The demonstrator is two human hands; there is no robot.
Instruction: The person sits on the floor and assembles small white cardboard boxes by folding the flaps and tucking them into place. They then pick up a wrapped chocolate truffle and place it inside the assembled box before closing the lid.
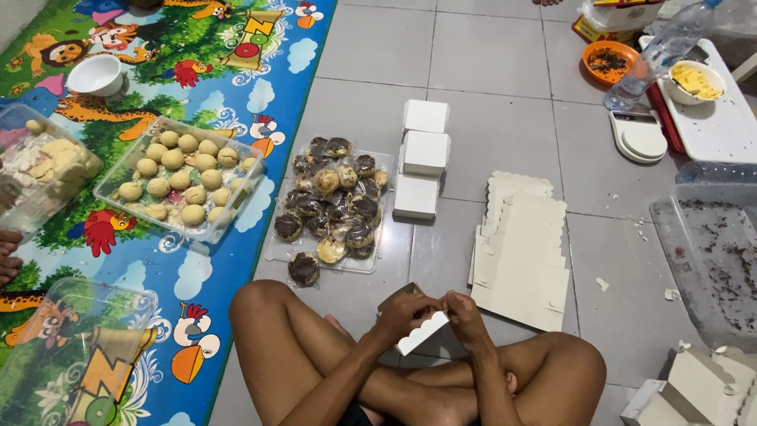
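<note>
1. I see matt white card in the box blank (422, 333) and in the flat stack (524, 256).
2. The floor tiles (489, 47) look smooth, faintly glossy.
3. The mat (197, 47) seems glossy printed plastic.
4. The tub (180, 180) is clear, shiny plastic.
5. The bowl (609, 61) looks like orange plastic.

pastries (331, 207) left of boxes (423, 158) — flat cartons (522, 252) right

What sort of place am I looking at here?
Probably a home floor used for packing baked goods: a tiled floor with a children's play mat, trays of pastries, and flat white boxes. Both hands hold one box piece.
</note>
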